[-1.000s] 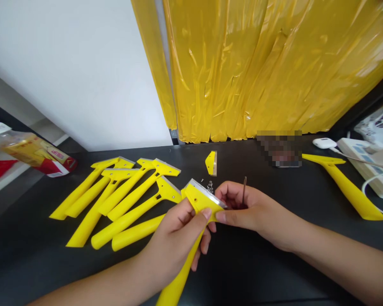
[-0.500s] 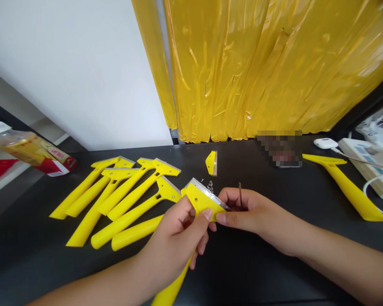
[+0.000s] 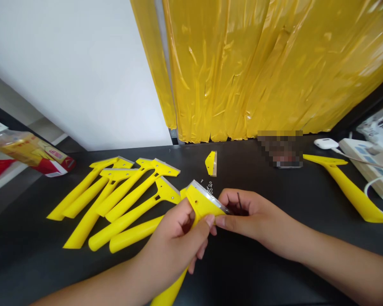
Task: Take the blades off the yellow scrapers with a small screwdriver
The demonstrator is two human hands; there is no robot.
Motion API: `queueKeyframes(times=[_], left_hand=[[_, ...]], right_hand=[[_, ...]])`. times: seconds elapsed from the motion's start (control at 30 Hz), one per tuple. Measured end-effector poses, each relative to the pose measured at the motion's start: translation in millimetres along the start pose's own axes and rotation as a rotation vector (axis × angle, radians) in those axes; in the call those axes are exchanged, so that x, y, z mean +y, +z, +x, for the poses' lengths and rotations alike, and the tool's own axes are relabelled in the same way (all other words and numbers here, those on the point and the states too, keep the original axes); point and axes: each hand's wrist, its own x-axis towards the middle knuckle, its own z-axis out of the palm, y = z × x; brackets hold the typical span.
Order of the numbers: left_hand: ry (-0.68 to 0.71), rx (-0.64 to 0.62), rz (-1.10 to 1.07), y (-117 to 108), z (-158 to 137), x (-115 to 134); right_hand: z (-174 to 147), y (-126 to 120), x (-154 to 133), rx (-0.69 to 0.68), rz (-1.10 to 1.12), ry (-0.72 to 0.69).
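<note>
A yellow scraper [image 3: 207, 208] with a metal blade is held in my left hand [image 3: 183, 236]; my thumb presses on its head and the handle slants down toward me. My right hand [image 3: 249, 212] is closed, its thumb and fingers pinching the right end of the scraper head. A thin dark rod, apparently a hex key [image 3: 239, 199], sticks up from the fingers of that hand; its lower part is hidden. Just beyond the blade lie small loose screws [image 3: 210, 188]. Farther back is a separate yellow clamp plate with a blade [image 3: 211, 163].
Several yellow scrapers [image 3: 130, 219] lie at left on the black table [image 3: 242, 272]. Another yellow scraper [image 3: 347, 185] is at right, near a white power strip [image 3: 370, 165] and cables. A drink bottle [image 3: 35, 151] lies back left. Yellow film [image 3: 242, 76] hangs behind.
Both hands keep their grip on the scraper with barely any movement. The thin rod in my right hand has tilted slightly to the left and sits a little lower.
</note>
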Motion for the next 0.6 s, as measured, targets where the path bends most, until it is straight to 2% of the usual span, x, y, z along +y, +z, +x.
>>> queueKeyframes(times=[0.13, 0.3, 0.43, 0.6], left_hand=[[-0.009, -0.058, -0.096, -2.0, -0.9, 0.9], [-0.021, -0.14, -0.261, -5.3, 4.6, 6.2], [-0.024, -0.158, -0.261, -4.8, 7.3, 12.0], [-0.064, -0.119, -0.197, -7.0, 6.3, 15.1]], right_hand=[[-2.4, -0.1, -2.3, 0.003, 0.087, 0.039], [-2.7, -1.4, 0.7, -0.099, 0.313, 0.142], [-1.5, -0.3, 2.6, -0.15, 0.387, 0.149], [-2.8, 0.5, 1.2, -0.103, 0.365, 0.13]])
